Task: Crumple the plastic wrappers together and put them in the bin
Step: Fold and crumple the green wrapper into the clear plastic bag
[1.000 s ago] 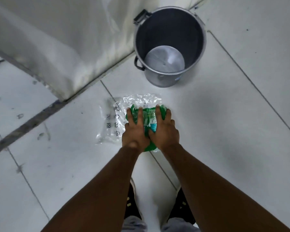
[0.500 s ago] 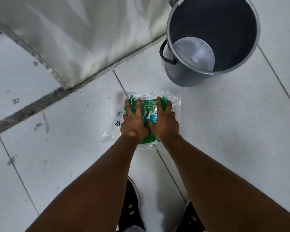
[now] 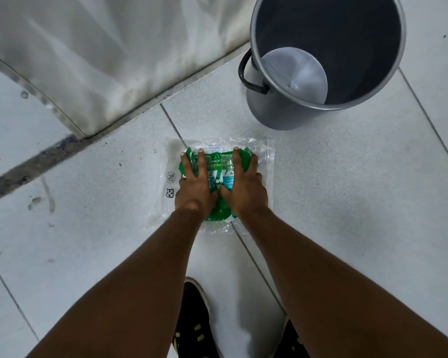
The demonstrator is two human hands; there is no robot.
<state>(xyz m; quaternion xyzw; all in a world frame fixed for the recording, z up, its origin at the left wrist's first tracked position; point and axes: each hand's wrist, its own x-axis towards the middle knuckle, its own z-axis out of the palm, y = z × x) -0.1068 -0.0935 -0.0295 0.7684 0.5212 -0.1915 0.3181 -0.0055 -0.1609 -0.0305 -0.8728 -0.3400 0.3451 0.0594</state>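
Both hands, the left hand (image 3: 195, 187) and right hand (image 3: 245, 188), press flat and open on the green wrapper (image 3: 219, 166). It lies over a clear wrapper (image 3: 265, 161) on the floor (image 3: 347, 202), near the empty grey bin (image 3: 277, 117).

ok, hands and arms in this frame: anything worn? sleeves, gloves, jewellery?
No gloves and no sleeves in view: both forearms are bare down to the frame edge. The left hand wears a small silver-toned ring on an outer finger. The right hand shows no ring or watch. Fingernails are short and unpainted.
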